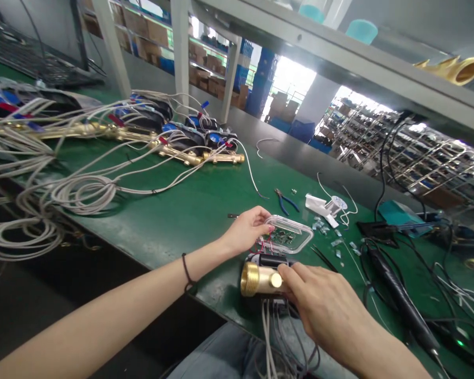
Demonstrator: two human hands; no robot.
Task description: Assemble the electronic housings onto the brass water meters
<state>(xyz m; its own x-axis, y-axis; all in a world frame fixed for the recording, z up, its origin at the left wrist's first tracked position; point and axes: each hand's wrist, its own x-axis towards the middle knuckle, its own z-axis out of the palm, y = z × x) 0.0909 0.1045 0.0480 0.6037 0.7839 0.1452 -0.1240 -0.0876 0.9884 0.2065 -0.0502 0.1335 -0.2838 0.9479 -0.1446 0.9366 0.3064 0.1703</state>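
Two bare forearms [134,305] come nearest, from the lower corners of the frame, and they meet near its middle. The fingers of the left hand [247,230] are pinched together on the near left edge of a clear plastic case [308,239], inside which I see a green circuit board [284,238]. It is held only by the edge, I suppose so that the board is not pressed. Fine red wires [265,245] run below these fingers; the case is kept close, maybe because such wires are short.

The right hand [324,295] has its fingers closed over the right end of a brass fitting [263,279], pressing it, it seems, so that it cannot roll; their far side I cannot see. A black part [272,260] lies just beyond the brass, and grey cables [266,331] hang below, over the edge of the green surface [205,210].

Around the hands, tweezers [324,259] and blue-handled pliers [286,202] lie near, probably for easy reach. Further right rests a black pen-like tool [403,302] with its cord. At the upper left, more brass fittings [174,152] lie in a line, their white cables [87,192] coiled, perhaps to prevent tangling.
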